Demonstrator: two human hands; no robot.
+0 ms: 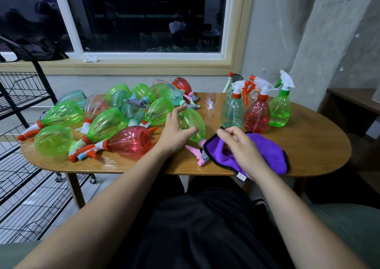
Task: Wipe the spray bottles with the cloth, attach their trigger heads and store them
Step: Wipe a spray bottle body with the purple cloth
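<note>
A lap in black clothing fills the foreground, with both bare forearms reaching out over the near edge of the oval wooden table point(308, 145). The right hand point(240, 147) rests on the purple cloth point(271, 153), which lies at the table's near edge with one corner hanging over it. The hand's fingers are curled into the cloth, and the fingertips pinch its raised black-trimmed border. Just left of the cloth lies a green bottle point(195, 122) on its side, its pink trigger head point(196, 152) pointing towards the person and touching the cloth's edge. The left hand point(176, 133) is spread wide against this bottle, thumb laid on its side and fingers fanned over the top, not closed round it. Further left a heap of bottles point(107, 122) lies on the table, green, red and pale teal, most with trigger heads fitted; a red bottle point(131, 140) is nearest the left wrist. On the far right of the table stand three upright bottles with heads on: a teal bottle point(232, 112), a red upright bottle point(257, 114) and a green upright bottle point(279, 110), with more behind them. A black wire rack point(24, 96) stands to the left, and a dark window point(144, 16) is set in the wall behind.
</note>
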